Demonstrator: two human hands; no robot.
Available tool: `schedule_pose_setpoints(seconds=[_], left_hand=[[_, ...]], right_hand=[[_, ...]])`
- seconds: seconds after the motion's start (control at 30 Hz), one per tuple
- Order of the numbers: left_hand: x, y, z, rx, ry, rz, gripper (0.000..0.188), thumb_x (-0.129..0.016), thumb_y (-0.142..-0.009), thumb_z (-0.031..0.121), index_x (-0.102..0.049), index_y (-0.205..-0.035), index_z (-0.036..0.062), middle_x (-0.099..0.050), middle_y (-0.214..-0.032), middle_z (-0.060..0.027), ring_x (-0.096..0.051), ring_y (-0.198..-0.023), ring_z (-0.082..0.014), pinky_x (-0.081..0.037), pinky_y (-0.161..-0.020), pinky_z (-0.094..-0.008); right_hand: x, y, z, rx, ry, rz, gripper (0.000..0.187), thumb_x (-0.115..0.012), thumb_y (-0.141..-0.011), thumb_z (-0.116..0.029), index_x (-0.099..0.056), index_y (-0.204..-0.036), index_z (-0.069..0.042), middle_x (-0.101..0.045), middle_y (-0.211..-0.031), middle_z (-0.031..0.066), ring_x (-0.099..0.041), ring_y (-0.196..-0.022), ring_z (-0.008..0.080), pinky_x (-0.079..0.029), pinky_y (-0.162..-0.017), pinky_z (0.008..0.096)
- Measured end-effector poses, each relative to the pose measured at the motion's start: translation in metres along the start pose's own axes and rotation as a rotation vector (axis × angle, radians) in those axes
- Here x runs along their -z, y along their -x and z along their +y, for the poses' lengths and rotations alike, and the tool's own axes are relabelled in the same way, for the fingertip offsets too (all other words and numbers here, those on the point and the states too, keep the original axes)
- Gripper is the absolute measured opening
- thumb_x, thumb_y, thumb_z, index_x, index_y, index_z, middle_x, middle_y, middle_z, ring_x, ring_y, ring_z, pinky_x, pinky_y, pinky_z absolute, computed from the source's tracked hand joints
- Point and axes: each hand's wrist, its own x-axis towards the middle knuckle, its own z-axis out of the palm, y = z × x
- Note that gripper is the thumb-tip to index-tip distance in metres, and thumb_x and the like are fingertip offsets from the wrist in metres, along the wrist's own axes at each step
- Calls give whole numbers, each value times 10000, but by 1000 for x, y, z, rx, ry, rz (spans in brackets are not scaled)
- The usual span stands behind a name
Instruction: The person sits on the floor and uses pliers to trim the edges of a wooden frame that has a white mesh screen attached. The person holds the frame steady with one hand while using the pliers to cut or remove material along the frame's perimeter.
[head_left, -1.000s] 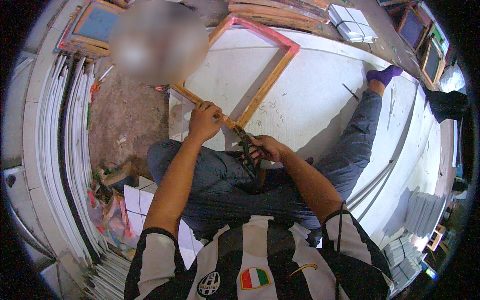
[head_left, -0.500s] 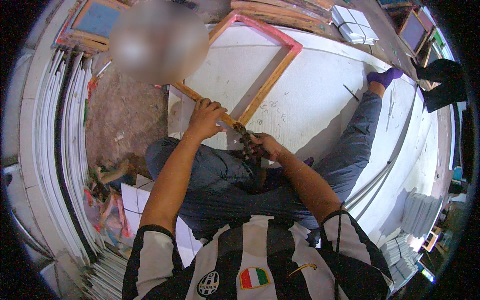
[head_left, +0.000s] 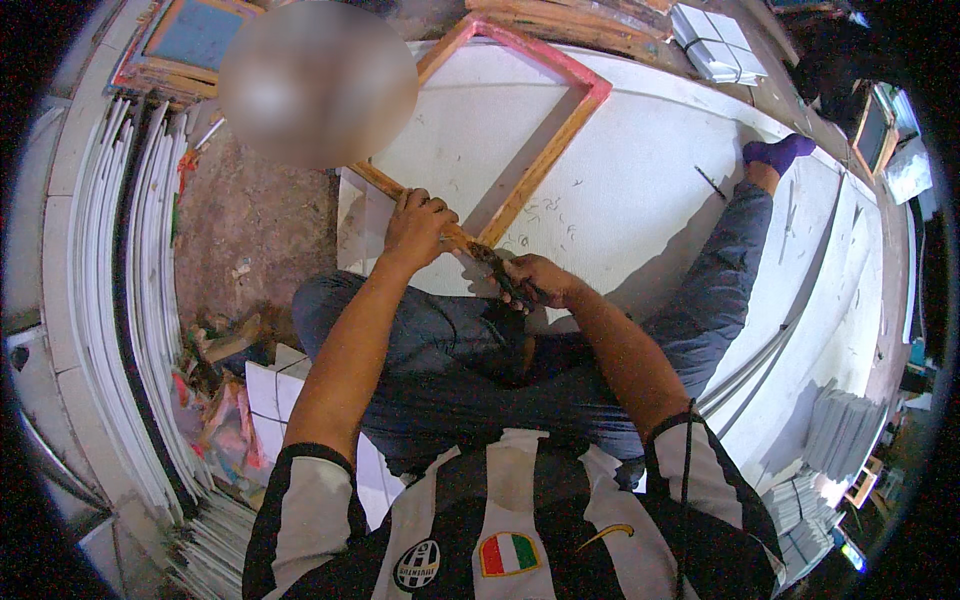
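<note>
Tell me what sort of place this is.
Probably a canvas or picture-frame workshop. A wooden frame lies on white sheeting, white boards are stacked along the floor, and more framed pieces lean nearby.

A bundle of flat white sheets [head_left: 715,45] lies at the far right edge of the large white board [head_left: 650,190]. Curved white panels [head_left: 100,300] are stacked along the floor's left edge. A blue wooden-framed screen [head_left: 195,35] leans far left. Low stacks of white sheets [head_left: 840,430] sit at right.
</note>
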Motion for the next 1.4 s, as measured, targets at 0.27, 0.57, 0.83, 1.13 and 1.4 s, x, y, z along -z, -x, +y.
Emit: schedule_pose_setpoints(seconds=[0.27, 0.57, 0.83, 1.13, 1.4], left_hand=[[-7, -3, -4, 22, -8, 17, 455, -862, -648, 372, -764, -1059, 203, -690, -1126, 4, -529, -1200, -240, -314, -1160, -478], [-12, -1, -9, -31, 19, 53, 492, -860, -625, 402, -765, -1062, 196, -689, -1098, 1, -536, -1179, -243, -366, -1108, -450], [-21, 1, -13, -22, 37, 82, 489, -869, -622, 375, -763, -1065, 197, -684, -1114, 8, -531, -1189, -253, -407, -1071, -430], [-19, 2, -12, 9, 112, 83, 506, -885, -594, 338, -759, -1063, 195, -680, -1128, 16, -522, -1211, -246, -419, -1063, -428], [-32, 1, -19, -60, 70, 136, 489, -880, -600, 339, -766, -1046, 176, -678, -1099, 12, -533, -1177, -240, -409, -1072, -424]], right_hand=[[-44, -1, 8, 184, 948, 519, 462, -583, -998, -449, -645, -1020, 9, -668, -767, 82, -633, -641, 178, -505, -589, 351], [-3, 15, 1, 123, 417, 397, 471, -635, -979, -410, -636, -1187, 13, -701, -956, 100, -663, -784, 194, -567, -646, 382], [-1, 14, 24, 72, 82, 9, 534, -619, -986, -415, -578, -1292, 21, -695, -1091, 144, -712, -875, 260, -606, -757, 397], [12, -14, 0, 133, 420, -33, 456, -612, -992, -399, -619, -1198, 8, -712, -919, 80, -688, -760, 187, -595, -675, 359], [12, -2, -44, -70, 26, -86, 432, -638, -968, -431, -661, -1106, -22, -714, -922, 87, -672, -698, 161, -567, -597, 322]])
